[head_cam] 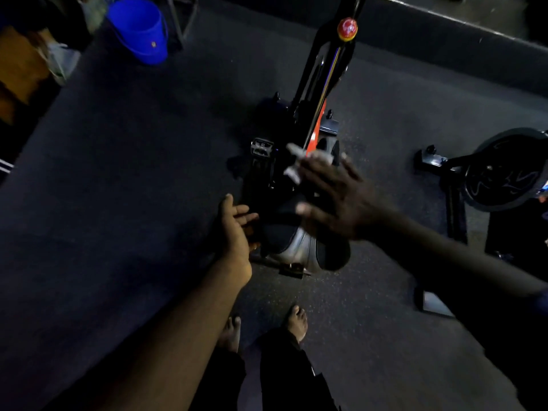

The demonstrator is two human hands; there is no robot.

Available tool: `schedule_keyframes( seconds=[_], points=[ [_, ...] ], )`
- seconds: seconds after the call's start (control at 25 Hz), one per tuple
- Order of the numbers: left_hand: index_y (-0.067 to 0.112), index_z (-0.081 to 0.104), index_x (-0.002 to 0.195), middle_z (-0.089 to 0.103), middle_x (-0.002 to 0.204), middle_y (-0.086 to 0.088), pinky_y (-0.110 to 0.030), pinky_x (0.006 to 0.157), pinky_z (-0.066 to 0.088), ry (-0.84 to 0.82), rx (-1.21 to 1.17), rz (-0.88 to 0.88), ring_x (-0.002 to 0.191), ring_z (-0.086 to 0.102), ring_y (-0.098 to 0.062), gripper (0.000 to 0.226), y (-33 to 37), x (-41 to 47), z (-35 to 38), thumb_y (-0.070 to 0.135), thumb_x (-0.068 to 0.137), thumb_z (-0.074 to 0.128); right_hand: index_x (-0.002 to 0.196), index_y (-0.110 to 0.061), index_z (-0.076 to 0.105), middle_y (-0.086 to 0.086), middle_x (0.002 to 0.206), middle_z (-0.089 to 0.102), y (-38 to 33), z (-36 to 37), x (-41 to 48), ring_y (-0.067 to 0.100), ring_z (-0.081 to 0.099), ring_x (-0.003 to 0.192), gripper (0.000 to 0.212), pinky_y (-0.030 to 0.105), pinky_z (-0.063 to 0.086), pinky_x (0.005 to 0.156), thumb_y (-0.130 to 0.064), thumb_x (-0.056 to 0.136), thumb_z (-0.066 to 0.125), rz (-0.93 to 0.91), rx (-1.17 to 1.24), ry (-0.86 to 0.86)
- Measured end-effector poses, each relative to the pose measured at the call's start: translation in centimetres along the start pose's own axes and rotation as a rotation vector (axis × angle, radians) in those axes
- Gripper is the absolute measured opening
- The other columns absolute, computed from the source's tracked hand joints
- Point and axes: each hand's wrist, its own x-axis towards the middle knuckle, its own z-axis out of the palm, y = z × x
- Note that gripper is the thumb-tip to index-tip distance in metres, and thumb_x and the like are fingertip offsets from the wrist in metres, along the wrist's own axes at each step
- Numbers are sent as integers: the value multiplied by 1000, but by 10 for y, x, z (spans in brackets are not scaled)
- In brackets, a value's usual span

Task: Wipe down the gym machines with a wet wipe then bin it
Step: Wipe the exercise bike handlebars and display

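Wet wipe seemingly under spread fingers of right hand

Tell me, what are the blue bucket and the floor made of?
The blue bucket looks like plastic: smooth, evenly bright blue, with a soft sheen. The floor is probably rubber matting: dark and matte, with tiny pale speckles, though the dim light leaves that uncertain.

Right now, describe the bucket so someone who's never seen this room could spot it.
Start from the exercise bike standing in the middle of the dim gym, then look to the far upper left of the view. The bucket sits there on the dark floor, next to some pale bags. It is the only bright blue thing in sight.
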Motion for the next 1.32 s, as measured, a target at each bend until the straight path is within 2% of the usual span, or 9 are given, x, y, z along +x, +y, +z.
schedule_keyframes(
  seconds=[0.12,0.2,0.36,0.52,0.72,0.84,0.96,1.2,1.32],
  points=[
    [13,65,122,71,114,-11,-46,86,55,-14,-33,-98,101,68,-30,66,-12,-2,-11,66,104,31,165,-16,24,0,173,14,-21,-5,18,15,-1,161,113,48,-1,130,-92,86,-3,129,-10,-138],
    [14,66,118,73,109,-10,-48,93,53,-57,7,-129,100,68,-31,68,-13,-17,-15,69,103,29,167,-20,13,-3,174,1,-75,2,-20,10,-13,158,105,40,-9,130,-90,89,10,68,94,-212],
    [11,67,106,75,94,-5,-39,80,50,-32,35,-83,92,66,-27,67,-6,-21,-23,65,105,28,167,-22,13,-2,174,10,-106,17,-67,12,-1,161,92,43,-5,130,-83,98,16,-116,-33,-194],
    [15,64,121,69,116,-9,-40,80,51,2,76,-94,106,66,-31,67,-14,-11,-33,69,104,28,165,-20,25,0,173,18,-91,19,-15,14,1,161,89,43,-7,130,-80,99,15,181,9,-103],
    [16,67,110,70,120,-10,-39,87,49,-48,73,-105,118,65,-32,63,-4,-32,-6,68,104,32,166,-18,18,0,174,9,-130,20,-112,13,4,161,89,49,13,129,-77,101,29,90,19,-37],
    [15,64,130,63,135,-7,-46,107,46,-40,181,49,124,60,-25,69,2,-28,1,69,103,31,167,-18,6,1,175,-1,-91,18,-90,15,-1,161,92,53,2,129,-80,100,14,286,-56,-20],
    [17,65,128,67,127,-4,-41,94,52,-70,225,82,114,64,-20,70,-3,-23,8,73,101,33,167,-14,13,3,175,5,-65,25,-35,15,-3,161,99,52,-3,129,-82,96,1,448,60,5],
    [15,64,133,70,126,-7,-40,91,55,-88,315,74,114,67,-25,75,5,-47,25,75,99,37,164,-15,28,3,173,19,-116,59,-124,19,13,160,72,49,19,129,-61,109,31,205,92,223],
    [19,66,128,70,122,-6,-44,94,55,-51,453,152,111,67,-27,88,10,-34,42,88,78,43,156,-13,47,4,166,37,-88,66,-109,21,31,155,52,50,28,125,-41,112,41,42,108,367]
  ],
)
